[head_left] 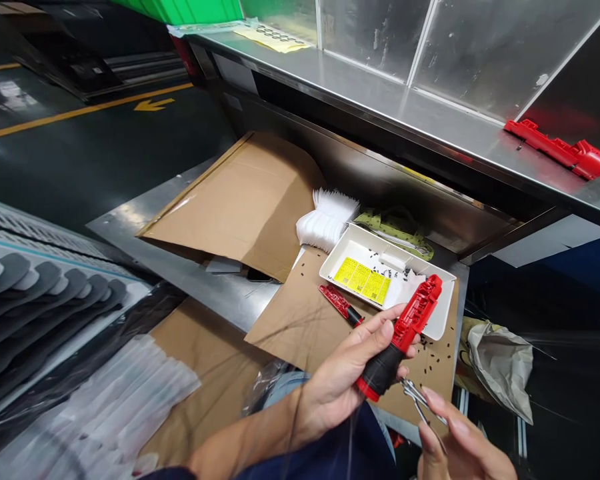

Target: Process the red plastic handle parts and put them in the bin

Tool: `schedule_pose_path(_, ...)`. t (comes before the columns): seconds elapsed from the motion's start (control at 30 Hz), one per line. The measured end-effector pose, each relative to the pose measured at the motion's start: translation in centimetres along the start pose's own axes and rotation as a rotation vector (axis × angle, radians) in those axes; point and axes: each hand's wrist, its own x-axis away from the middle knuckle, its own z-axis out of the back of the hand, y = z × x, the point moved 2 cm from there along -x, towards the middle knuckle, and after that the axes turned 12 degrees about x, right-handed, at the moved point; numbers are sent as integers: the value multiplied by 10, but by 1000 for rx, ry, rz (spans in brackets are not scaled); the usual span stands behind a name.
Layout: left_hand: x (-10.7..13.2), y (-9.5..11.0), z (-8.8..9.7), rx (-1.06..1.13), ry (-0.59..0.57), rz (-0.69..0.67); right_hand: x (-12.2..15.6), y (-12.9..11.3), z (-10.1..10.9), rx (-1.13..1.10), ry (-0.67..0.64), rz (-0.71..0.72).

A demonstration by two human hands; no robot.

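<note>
2 hands are closed: a ribbed red-and-black plastic handle [395, 350] is gripped by the left hand [340, 380], a small chrome tool [417, 400] by the right hand [463, 443].

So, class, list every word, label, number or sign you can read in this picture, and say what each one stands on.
No word or number can be read.
Yellow stickers in the white tray: small print and square codes, too small to read.
Yellow paper on the steel counter: marks too blurred to read.
Yellow arrow on the floor: a sign without words.
</note>
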Motion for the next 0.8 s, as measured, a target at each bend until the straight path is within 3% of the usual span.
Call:
schedule_pose_path(0.1,-1,0,0,2,12,-7,-5,2,-4,-92,2,40)
schedule_pose_path(0.2,-1,-1,0,-14,23,-10,-7,2,-11,-97,-94,138)
schedule_pose_path(0.37,0,-1,-1,-23,32,-3,-3,-3,-15,-76,53,9)
schedule_pose_path(0.6,-2,-3,2,-45,25,4,-1,-5,-18,-39,64,34)
schedule_pose_path(0.8,-2,-5,2,-30,18,19,2,-2,-2,-34,90,-13)
